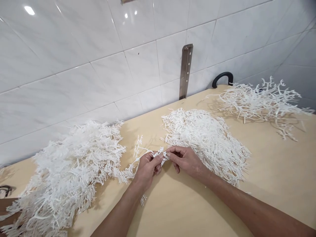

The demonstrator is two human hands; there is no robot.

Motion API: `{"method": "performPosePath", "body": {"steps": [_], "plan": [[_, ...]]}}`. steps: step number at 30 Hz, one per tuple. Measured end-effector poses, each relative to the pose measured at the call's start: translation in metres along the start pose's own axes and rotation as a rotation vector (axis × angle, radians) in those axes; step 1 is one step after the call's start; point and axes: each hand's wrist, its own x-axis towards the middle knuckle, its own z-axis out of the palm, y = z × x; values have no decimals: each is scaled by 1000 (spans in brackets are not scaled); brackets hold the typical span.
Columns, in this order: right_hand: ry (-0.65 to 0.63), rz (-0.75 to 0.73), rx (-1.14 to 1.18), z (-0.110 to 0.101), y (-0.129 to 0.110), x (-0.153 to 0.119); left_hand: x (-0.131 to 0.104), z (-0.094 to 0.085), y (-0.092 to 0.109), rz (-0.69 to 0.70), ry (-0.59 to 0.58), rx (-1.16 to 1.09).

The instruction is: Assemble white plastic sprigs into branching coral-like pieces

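My left hand is closed on a white branched plastic piece, whose thin forked stem sticks up behind the fingers. Close by on the right, my right hand pinches at small white tips on the same piece, between thumb and forefinger. Just beyond my right hand lies a heap of short white sprigs. A larger, fluffy white pile spreads on the left, and a strand of it reaches to my left hand.
The pale wooden table runs along a tiled wall. Bare white branches lie at the back right, beside a black curved handle. A metal bracket stands against the wall. A dark object sits at the left edge.
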Motion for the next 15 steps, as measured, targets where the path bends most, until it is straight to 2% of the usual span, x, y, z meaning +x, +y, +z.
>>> {"method": "performPosePath", "body": {"steps": [4,15], "plan": [[-4,-9,16,0,1,0,0,-1,-1,7,-21,40],[-31,-7,44,-1,-2,-1,-2,2,0,21,11,90]]}}
